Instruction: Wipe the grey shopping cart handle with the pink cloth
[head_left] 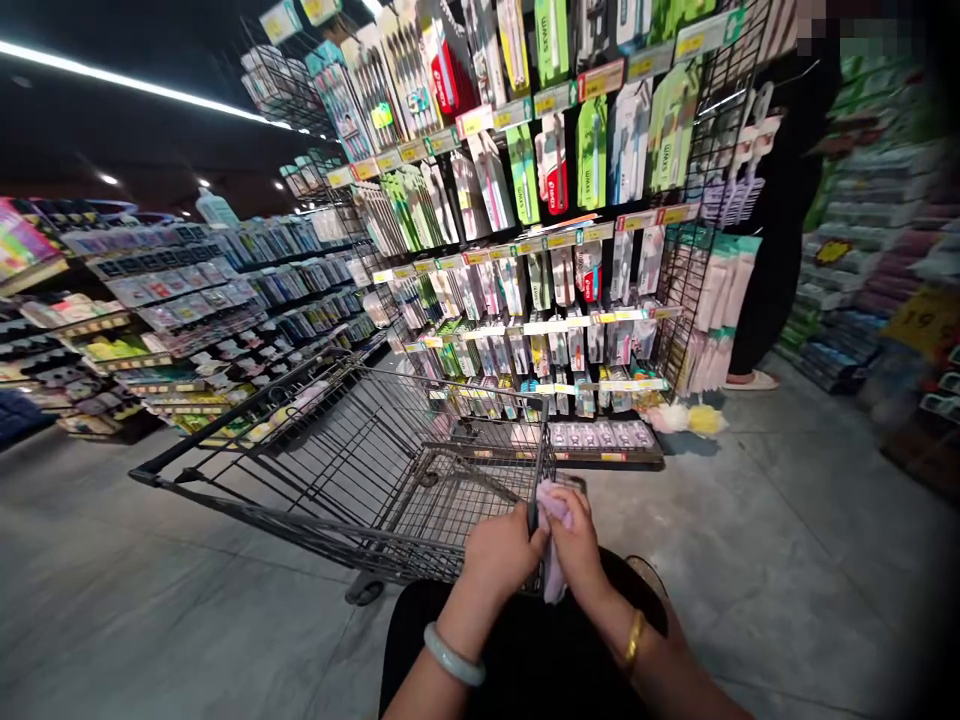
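Note:
My left hand (pixel 501 552) and my right hand (pixel 576 545) are close together at the near corner of a dark wire shopping cart (pixel 352 470). Both are closed round a small pale pink cloth (pixel 553 575) that hangs down between them against the cart's corner post. A pale green bangle sits on my left wrist and a gold bangle on my right. The cart basket looks empty.
A wire display rack (pixel 540 230) of hanging toothbrush packs stands just past the cart. Stocked shelves (pixel 187 310) run along the left. A person in black (pixel 780 220) stands at the right by stacked goods (pixel 885 250). Grey tiled floor (pixel 750 540) spreads around.

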